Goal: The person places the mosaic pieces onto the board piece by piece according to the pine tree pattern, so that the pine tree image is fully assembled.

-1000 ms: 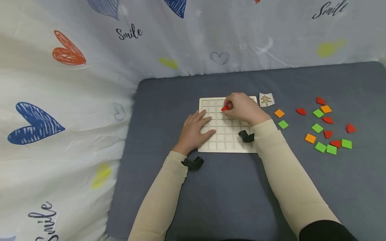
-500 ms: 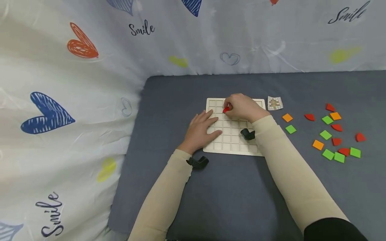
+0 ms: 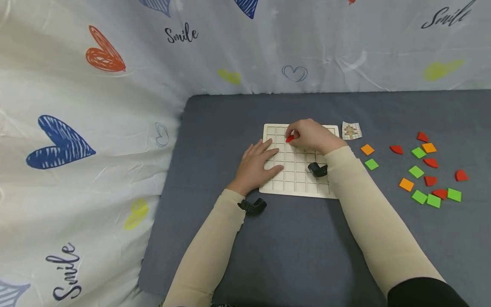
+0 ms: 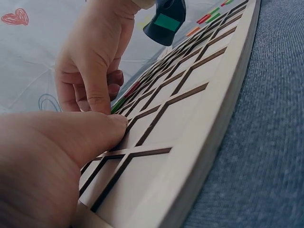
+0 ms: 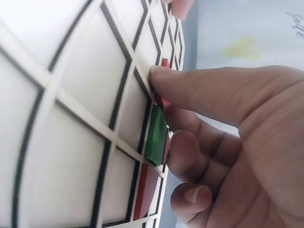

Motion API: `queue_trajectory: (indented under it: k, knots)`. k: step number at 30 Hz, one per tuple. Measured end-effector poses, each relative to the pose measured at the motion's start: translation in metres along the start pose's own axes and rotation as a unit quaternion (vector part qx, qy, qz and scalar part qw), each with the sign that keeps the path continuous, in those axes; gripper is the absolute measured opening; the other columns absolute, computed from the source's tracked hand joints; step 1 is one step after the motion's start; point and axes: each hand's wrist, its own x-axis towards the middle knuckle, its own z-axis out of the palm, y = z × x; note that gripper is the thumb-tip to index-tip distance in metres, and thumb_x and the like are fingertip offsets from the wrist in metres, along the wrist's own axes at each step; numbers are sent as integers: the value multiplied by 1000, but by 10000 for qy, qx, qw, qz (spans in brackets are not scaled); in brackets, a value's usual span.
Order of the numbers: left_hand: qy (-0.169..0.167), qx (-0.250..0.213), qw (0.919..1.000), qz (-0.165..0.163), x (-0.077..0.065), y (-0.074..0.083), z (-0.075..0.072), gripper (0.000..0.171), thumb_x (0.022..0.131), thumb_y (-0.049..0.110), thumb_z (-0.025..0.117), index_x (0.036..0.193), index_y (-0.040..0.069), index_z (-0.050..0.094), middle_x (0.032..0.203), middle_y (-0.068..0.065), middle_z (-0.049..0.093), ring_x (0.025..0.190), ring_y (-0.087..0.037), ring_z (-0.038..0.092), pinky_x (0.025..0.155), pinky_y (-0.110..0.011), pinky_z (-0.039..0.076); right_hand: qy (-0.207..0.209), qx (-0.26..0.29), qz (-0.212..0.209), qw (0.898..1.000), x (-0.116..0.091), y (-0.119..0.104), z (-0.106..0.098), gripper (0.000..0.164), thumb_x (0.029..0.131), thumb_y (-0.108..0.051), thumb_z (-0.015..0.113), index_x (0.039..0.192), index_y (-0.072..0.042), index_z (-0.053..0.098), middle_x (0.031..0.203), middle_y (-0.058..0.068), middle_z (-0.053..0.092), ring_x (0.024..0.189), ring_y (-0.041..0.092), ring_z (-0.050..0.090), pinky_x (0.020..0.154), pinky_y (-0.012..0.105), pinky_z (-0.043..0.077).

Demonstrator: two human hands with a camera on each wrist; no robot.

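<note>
A pale wooden grid board [image 3: 301, 187] lies on the table, divided into square cells by raised ribs. My left hand [image 3: 255, 167] rests on its left side with fingers spread; in the left wrist view the thumb [image 4: 102, 130] lies across the near cells. Over the upper part of the board, my right hand [image 3: 312, 135] pinches a red curved-edge tile [image 3: 289, 139] between thumb and fingers, right at the grid. Beside those fingers, the right wrist view shows a green tile [image 5: 156, 135] and another red tile [image 5: 146, 192] set in cells. The right hand hides these tiles in the head view.
A small printed pattern card [image 3: 351, 131] lies by the board's upper right corner. Loose orange tiles [image 3: 406, 184], green tiles [image 3: 416, 172] and red tiles [image 3: 461, 175] are scattered on the grey tabletop to the right. A printed white curtain [image 3: 253, 51] hangs behind and at the left.
The head view has swung, so the scene sits farther right. The pinched red tile has shifted slightly left over the board and turned a little. My left hand has stayed in place on the board.
</note>
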Motion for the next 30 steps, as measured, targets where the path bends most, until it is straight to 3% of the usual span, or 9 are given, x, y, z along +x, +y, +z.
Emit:
queue_trajectory:
  k: [9, 23, 30]
  knots:
    - [41, -28, 10000, 36, -2, 0, 4, 60, 101, 51, 66, 152, 21, 59, 171, 0, 33, 162, -24, 20, 133, -46, 9, 113, 212, 138, 9996, -8, 1, 7, 23, 97, -9, 74, 119, -9, 78, 75, 9, 61, 67, 23, 53, 66, 37, 44]
    - [50, 3, 10000, 27, -1, -1, -1, 60, 101, 51, 66, 153, 22, 58, 172, 0, 32, 162, -24, 20, 133, -46, 8, 200, 415, 194, 9987, -16, 2, 15, 40, 99, -11, 69, 139, -13, 69, 84, 9, 61, 72, 24, 53, 66, 37, 43]
    - [49, -19, 10000, 51, 0, 0, 0, 60, 101, 51, 66, 153, 21, 58, 172, 0, 31, 162, -23, 19, 133, -45, 8, 320, 365, 157, 9987, -27, 3, 16, 45, 98, -12, 71, 143, -13, 65, 77, 8, 59, 64, 23, 51, 61, 36, 41]
